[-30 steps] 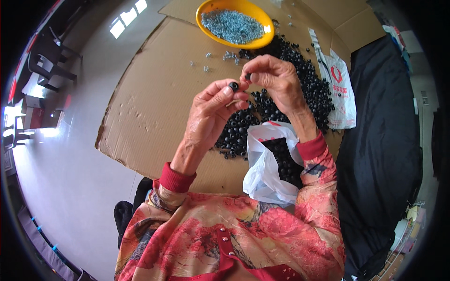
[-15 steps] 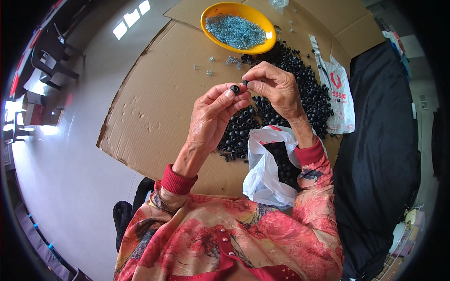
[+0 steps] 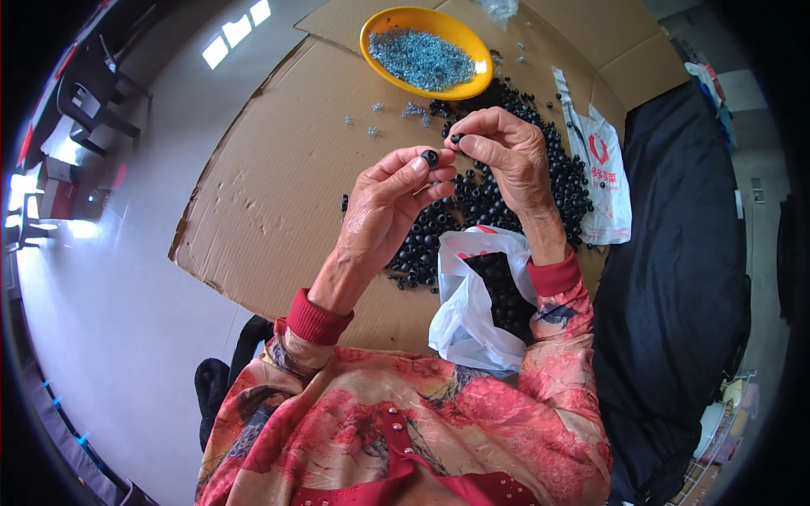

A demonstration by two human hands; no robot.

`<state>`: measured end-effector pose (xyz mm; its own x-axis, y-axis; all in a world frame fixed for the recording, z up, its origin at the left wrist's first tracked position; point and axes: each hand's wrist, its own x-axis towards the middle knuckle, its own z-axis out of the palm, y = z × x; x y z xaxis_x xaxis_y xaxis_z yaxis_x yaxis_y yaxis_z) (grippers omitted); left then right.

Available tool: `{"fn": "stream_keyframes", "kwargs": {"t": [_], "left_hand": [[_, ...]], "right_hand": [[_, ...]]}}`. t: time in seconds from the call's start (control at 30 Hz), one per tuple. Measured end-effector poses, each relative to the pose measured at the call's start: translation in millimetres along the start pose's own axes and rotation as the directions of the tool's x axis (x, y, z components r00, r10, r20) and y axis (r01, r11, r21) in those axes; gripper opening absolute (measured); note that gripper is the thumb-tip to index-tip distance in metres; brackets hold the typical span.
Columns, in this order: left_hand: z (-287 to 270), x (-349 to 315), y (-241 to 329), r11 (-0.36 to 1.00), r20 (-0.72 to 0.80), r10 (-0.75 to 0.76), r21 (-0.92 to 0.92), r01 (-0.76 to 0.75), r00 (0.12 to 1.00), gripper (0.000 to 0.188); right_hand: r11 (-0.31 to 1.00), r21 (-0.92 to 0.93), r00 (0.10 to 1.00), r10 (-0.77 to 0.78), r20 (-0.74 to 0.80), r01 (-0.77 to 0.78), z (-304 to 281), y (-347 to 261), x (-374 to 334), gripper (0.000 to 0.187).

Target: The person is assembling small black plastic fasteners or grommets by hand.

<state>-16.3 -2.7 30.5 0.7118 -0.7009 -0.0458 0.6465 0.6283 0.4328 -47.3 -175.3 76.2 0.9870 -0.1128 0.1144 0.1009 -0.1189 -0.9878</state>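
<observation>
- Fingers of our left hand (image 3: 378, 192): thumb and index are closed in a pinch on a black hollow piece (image 3: 430, 158), its open end facing our head; the other fingers curl loosely below.
- Fingers of our right hand (image 3: 512, 158): thumb and index are pinched on a small black part (image 3: 456, 139), most of which they hide. We cannot tell its full shape.
- Position: we hold both parts above the cardboard (image 3: 261, 185), fingertips near each other; we cannot tell whether the two hands touch.
- Handling: we judge each part light and stiff, probably molded plastic, and not fragile. Its rounded, smooth-looking wall may roll or slip under an off-center pinch.
- Grip point: we advise taking the hollow piece by opposite sides of its outer wall, leaving the opening uncovered. The small part leaves room for fingertips only; hold it by its edge.
- Stock: black beads (image 3: 574, 198) lie heaped on the cardboard beyond and below our hands; more black pieces (image 3: 504, 295) fill the white bag (image 3: 460, 316) beside our right forearm.
- Surroundings: we see a yellow bowl (image 3: 462, 35) of small silvery-blue pieces (image 3: 422, 61) beyond our hands, a few loose clusters (image 3: 413, 110) near it, and a flat printed bag (image 3: 612, 219) to the right.
</observation>
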Motion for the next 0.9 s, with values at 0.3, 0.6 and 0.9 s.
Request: {"fn": "stream_keyframes", "kwargs": {"t": [0.3,0.6,0.9], "left_hand": [[9,4,4,0.994,0.011,-0.003,-0.108,0.004,1.000,0.019],[10,3,7,0.998,-0.020,-0.015,-0.067,0.014,1.000,0.021],[7,5,6,0.998,0.037,0.041,-0.049,-0.039,0.998,0.022]], "right_hand": [[0.988,0.138,0.996,-0.081,0.036,0.075,12,5,1,0.012],[0.952,-0.240,0.981,-0.195,0.010,0.192,12,-6,-1,0.012],[0.930,-0.314,0.976,-0.214,-0.032,0.193,24,-32,-3,0.012]]}}
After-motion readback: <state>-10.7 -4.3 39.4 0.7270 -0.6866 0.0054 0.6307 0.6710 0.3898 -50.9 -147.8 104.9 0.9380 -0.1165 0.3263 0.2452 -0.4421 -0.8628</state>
